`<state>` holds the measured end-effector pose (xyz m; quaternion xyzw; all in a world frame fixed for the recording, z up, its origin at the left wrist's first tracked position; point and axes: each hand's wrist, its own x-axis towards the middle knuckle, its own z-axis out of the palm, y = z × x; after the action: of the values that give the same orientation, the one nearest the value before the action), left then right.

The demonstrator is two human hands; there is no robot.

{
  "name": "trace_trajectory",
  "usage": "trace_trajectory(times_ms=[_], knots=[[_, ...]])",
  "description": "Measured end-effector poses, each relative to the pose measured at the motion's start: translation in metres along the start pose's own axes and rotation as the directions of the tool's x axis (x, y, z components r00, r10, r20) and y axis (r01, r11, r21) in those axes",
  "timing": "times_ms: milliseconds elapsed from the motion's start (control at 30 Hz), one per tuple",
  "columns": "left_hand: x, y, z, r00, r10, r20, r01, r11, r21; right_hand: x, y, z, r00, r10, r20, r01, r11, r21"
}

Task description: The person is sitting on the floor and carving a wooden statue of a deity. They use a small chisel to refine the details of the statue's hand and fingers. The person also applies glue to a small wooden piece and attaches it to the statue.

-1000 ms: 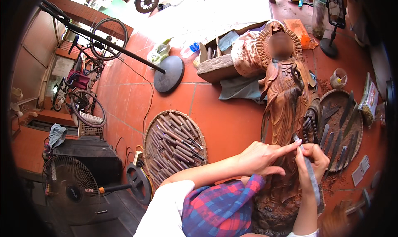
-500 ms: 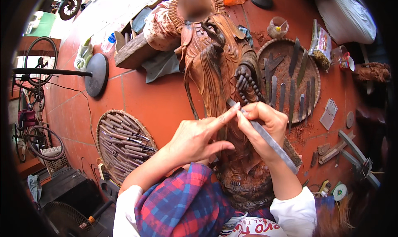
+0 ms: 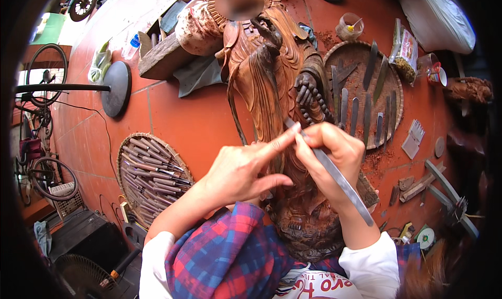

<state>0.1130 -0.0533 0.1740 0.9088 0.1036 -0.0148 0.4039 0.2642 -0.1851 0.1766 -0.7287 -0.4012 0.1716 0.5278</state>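
A carved wooden statue [image 3: 264, 98] of a robed figure lies on its back before me, its base toward my lap. My right hand [image 3: 337, 155] is closed around a long flat metal file [image 3: 345, 186], whose far end rests against the carved robe folds. With its index finger stretched out, my left hand [image 3: 235, 171] touches the file near that end; its thumb is spread and the other fingers are partly hidden. A carved hand with a string of beads [image 3: 315, 103] lies just beyond my right hand.
On the left, a round woven tray [image 3: 123, 181] holds many wooden-handled chisels. Another woven tray [image 3: 401, 98] at the right carries several flat files. A wooden block [image 3: 162, 58] supports the statue's upper part. A black stand base [image 3: 116, 90] stands at left, and metal bars [image 3: 444, 181] lie at right.
The file has shifted slightly along the robe, and both hands have moved a little up and left with it. The whole view has shifted slightly. The grip stays the same.
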Motion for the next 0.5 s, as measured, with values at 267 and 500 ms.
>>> trace_trajectory(times_ms=[267, 500], knots=[[0.000, 0.004, -0.003, 0.999, -0.035, 0.022, 0.035, 0.999, -0.009, 0.001, -0.001, -0.002, 0.999, 0.030, 0.018, -0.030, 0.999, 0.017], [-0.001, 0.000, 0.006, 1.000, -0.014, 0.019, 0.015, 0.999, -0.044, -0.006, 0.002, -0.003, 0.998, 0.051, -0.025, -0.050, 0.997, 0.056]])
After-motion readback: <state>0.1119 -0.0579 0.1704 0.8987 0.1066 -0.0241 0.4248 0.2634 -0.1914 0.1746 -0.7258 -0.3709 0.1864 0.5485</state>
